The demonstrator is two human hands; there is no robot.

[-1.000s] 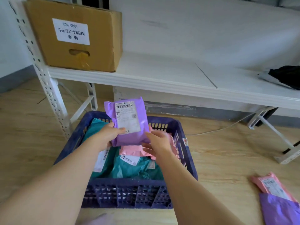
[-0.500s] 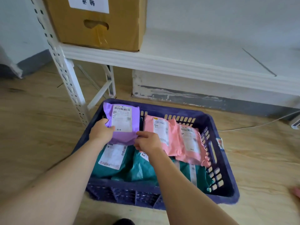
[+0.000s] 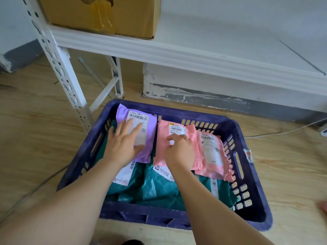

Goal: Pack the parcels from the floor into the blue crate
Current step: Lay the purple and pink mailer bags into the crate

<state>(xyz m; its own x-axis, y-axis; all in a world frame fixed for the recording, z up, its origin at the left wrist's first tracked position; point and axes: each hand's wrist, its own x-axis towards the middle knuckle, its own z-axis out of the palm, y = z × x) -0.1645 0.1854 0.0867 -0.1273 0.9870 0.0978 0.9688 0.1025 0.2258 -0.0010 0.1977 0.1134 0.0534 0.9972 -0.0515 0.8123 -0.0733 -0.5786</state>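
Observation:
The blue crate [image 3: 251, 206] stands on the wooden floor in front of me. A purple parcel [image 3: 150, 131] lies at its back left, on top of teal parcels [image 3: 155, 188]. My left hand [image 3: 123, 144] rests flat on the purple parcel with fingers spread. Two pink parcels lie to the right of it: one [image 3: 162, 144] in the middle and one [image 3: 210, 156] toward the right wall. My right hand [image 3: 180, 152] rests on the middle pink parcel, fingers loosely bent with the fingertips touching its label.
A white metal shelf [image 3: 177, 55] runs just behind the crate, its upright post [image 3: 65, 75] at the crate's back left corner. A cardboard box [image 3: 109, 13] sits on the shelf. A white cable [image 3: 283, 131] lies on the floor at the right.
The purple parcel went from held up in both hands down into the crate's back left. My left hand now lies flat on it, and my right hand shifted onto the pink parcel.

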